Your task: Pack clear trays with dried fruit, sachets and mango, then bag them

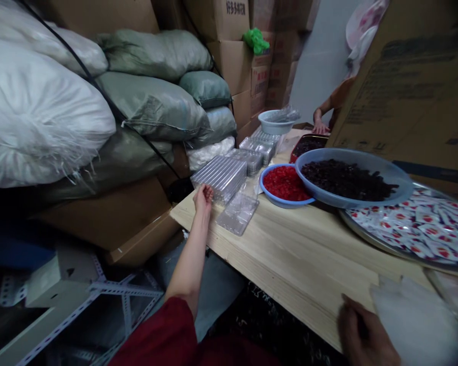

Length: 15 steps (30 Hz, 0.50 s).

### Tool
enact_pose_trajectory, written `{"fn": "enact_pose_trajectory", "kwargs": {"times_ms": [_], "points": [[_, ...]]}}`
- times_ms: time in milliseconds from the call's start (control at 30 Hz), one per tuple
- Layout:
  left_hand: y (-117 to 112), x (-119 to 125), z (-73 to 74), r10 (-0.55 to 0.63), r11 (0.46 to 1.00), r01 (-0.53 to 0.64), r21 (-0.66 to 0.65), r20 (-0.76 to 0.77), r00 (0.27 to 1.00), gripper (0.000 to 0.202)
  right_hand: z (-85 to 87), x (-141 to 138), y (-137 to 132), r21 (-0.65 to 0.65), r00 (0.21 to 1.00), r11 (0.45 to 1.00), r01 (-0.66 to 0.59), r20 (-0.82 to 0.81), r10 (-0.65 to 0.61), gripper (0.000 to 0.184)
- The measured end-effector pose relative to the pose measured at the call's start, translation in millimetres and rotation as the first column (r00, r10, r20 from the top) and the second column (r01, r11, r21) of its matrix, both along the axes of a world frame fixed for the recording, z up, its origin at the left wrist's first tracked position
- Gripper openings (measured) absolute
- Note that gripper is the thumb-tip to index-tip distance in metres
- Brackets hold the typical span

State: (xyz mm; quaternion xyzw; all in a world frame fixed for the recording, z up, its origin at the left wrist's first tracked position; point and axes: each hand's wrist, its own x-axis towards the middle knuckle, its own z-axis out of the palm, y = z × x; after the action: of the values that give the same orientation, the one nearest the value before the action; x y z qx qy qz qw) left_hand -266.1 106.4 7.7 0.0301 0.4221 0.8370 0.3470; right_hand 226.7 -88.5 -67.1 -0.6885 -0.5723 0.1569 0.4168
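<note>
My left hand (203, 197) reaches out to the near left corner of a stack of clear plastic trays (223, 175). Its fingers are curled together against the trays' edge. Just right of it, a single clear plastic tray or lid (238, 213) lies flat near the table edge. At the lower right, my right hand (364, 333) is bent above the table's near edge, and motion smears its fingers. Beside it is a blurred whitish sheet or bag (408, 315); whether the hand touches it cannot be made out.
The wooden table (290, 254) bears a blue bowl of red pieces (286, 184), a larger bowl of dark pieces (347, 180) and a round tray of small packets (423, 218). Filled sacks (152, 101) are piled left. Another person's hand (320, 127) rests at the far end.
</note>
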Motion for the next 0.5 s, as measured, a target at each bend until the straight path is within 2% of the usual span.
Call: {"fn": "enact_pose_trajectory", "kwargs": {"times_ms": [300,500], "points": [[4.0,5.3,-5.4,0.010,0.998,-0.012,0.055,0.034,0.999,0.007,-2.0,3.8,-0.1,-0.076,1.000,0.997,0.020,-0.017,-0.022,0.047],[4.7,1.8,-5.6,0.027,0.999,-0.029,-0.029,-0.067,0.997,0.015,0.7,2.4,-0.1,-0.072,1.000,0.997,0.007,-0.021,-0.009,0.046]]}}
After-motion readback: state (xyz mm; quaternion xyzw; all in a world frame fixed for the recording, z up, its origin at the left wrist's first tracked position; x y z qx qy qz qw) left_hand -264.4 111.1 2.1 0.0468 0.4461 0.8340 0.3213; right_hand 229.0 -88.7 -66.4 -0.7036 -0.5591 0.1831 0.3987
